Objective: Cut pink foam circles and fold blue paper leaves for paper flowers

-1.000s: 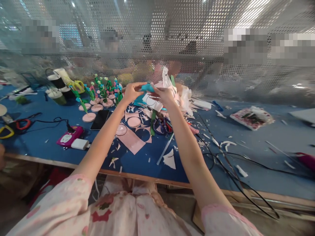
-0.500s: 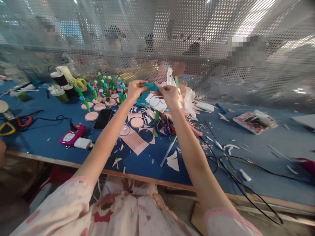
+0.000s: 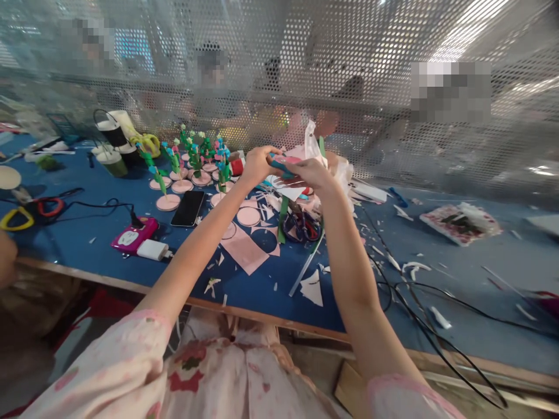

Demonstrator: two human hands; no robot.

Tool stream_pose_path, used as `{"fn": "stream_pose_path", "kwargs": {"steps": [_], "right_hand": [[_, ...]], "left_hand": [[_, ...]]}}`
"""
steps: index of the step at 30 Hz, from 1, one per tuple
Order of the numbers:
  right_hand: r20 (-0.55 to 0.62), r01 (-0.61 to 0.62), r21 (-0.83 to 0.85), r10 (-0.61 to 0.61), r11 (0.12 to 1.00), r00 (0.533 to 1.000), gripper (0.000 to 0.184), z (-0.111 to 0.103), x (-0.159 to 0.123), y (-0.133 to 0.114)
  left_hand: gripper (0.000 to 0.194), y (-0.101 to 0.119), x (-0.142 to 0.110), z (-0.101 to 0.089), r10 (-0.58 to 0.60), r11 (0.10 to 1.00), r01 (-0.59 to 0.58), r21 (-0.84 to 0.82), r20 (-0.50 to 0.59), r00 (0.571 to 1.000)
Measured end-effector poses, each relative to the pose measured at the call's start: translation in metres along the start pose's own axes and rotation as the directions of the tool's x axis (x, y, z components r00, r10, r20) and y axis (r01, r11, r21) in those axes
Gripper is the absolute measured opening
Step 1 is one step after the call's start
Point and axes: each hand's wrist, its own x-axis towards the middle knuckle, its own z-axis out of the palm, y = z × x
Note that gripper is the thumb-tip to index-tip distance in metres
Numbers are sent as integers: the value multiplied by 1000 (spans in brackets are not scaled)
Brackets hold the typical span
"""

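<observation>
Above the far middle of the table, my left hand (image 3: 258, 165) pinches a small piece of teal sheet (image 3: 286, 170). My right hand (image 3: 315, 174) holds the other side of it, its fingers partly stretched beneath. A pink piece (image 3: 292, 159) shows on top of the teal one, at the right fingertips; whether the two are joined I cannot tell. Under my hands lies a white sheet with drawn outlines (image 3: 288, 189). Close by are scissors with dark handles (image 3: 301, 226), a pink disc (image 3: 248, 216) and a cut pink sheet (image 3: 244, 251).
Several small flower models (image 3: 201, 166) on pink round bases stand left of my hands. A phone (image 3: 187, 208) and a magenta device (image 3: 135, 234) with a white plug lie nearer. Black cables (image 3: 419, 317) and scraps spread to the right. A perforated metal screen (image 3: 371, 87) rises behind.
The teal piece was stretched between my fingertips; now it is tilted, with a pink piece showing on it. My right hand has turned over, fingers extended. The view has shifted slightly.
</observation>
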Motion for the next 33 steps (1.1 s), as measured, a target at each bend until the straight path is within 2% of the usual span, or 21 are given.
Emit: {"fn": "stream_pose_path", "kwargs": {"steps": [3, 5, 8, 13, 16, 20, 26, 33], "right_hand": [[46, 3, 75, -6, 997, 999, 21, -12, 3, 4], [94, 8, 119, -19, 993, 995, 18, -20, 4, 6], [196, -14, 182, -23, 983, 980, 9, -31, 3, 8], [297, -55, 185, -3, 981, 955, 20, -35, 5, 9], [325, -40, 165, -16, 985, 946, 21, -32, 9, 11], [359, -34, 155, -24, 987, 933, 21, -28, 11, 13], [371, -67, 202, -13, 977, 929, 11, -28, 15, 17], [350, -12, 225, -69, 974, 934, 13, -30, 15, 19]], "left_hand": [[42, -2, 2, -4, -27, 997, 31, -77, 55, 998], [38, -3, 4, -8, -46, 989, 53, -141, 54, 997], [26, -4, 7, -14, -95, 970, 84, -227, -38, 995], [19, -8, 11, -19, -101, 958, 63, -281, -122, 987], [19, -14, 14, -20, -50, 974, 9, -226, -177, 983], [22, -23, 20, -24, 57, 991, -90, -99, -303, 951], [21, -22, 21, -31, 113, 982, -148, -117, -264, 958], [31, -19, 21, -36, 66, 978, -126, -166, -326, 943]]}}
